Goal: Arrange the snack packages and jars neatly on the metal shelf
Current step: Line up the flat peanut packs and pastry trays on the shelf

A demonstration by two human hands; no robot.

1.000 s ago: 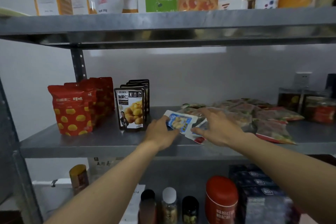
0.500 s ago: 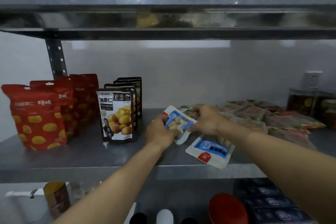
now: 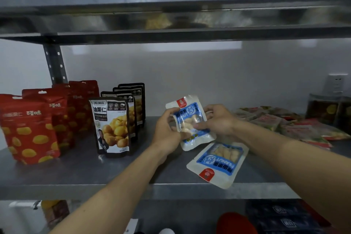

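Metal shelf (image 3: 76, 176), middle tier, grey wall behind. Left end: red pouches (image 3: 28, 129) standing in file. Beside them: black chestnut pouches (image 3: 112, 127), likewise upright, faces forward. Centre: one white-and-blue peanut packet (image 3: 189, 118), raised off the shelf, with the left hand (image 3: 167, 133) and right hand (image 3: 218, 121) each clamped on a side edge, apparently to square it for standing. Second peanut packet (image 3: 218, 163) lies flat near the front lip, label inverted. Right: loose heap of flat packets (image 3: 284, 125). Jars (image 3: 330, 110) behind, too blurred to identify.

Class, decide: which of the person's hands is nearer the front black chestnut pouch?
Left. The left hand is just right of the black pouch, gripping the blue-white packet; the right hand holds that packet's far side, farther right.
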